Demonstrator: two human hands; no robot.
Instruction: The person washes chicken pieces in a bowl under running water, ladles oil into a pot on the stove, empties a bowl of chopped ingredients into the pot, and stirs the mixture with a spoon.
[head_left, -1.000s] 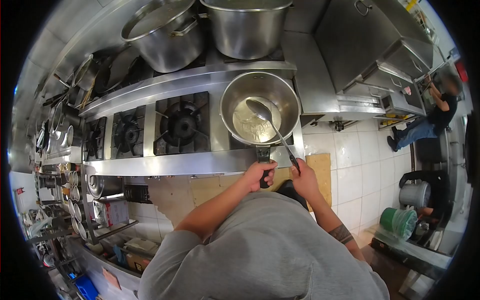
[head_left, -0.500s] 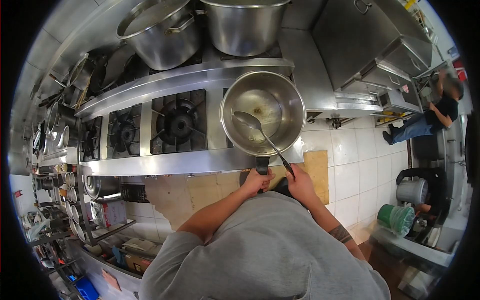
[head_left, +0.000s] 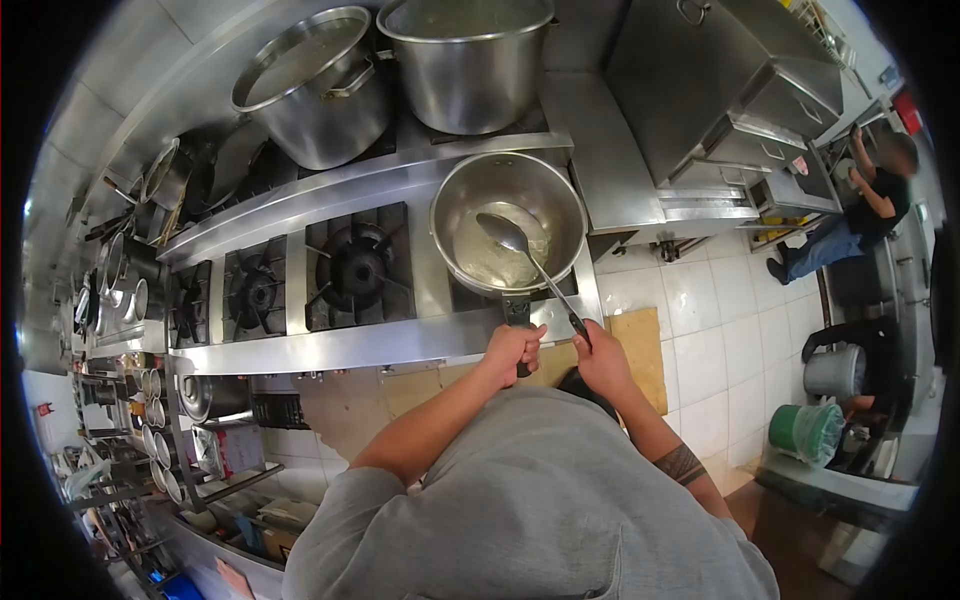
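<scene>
A deep metal pot [head_left: 450, 240] with a long black handle sits at the right end of the stove, over a burner it mostly hides. A shallow layer of clear, shiny liquid [head_left: 487, 262] covers part of its bottom. My left hand [head_left: 512, 352] is wrapped round the pot's handle. In my right hand [head_left: 603, 358] is the dark handle of a large metal spoon [head_left: 504, 233], which slants over the pot's near right rim. The spoon's bowl is inside the pot, above or in the liquid; I cannot tell whether it touches.
Two large stockpots [head_left: 465, 75] stand on the raised back shelf. Left of my pot is a black burner grate [head_left: 358, 268]. A person in dark clothes [head_left: 868, 220] stands at the far right. A green bin [head_left: 800, 435] stands at lower right.
The pot now sits more level, and the liquid has spread over its bottom. In view, the pot has shifted slightly left, and the spoon's bowl has moved right within it.
</scene>
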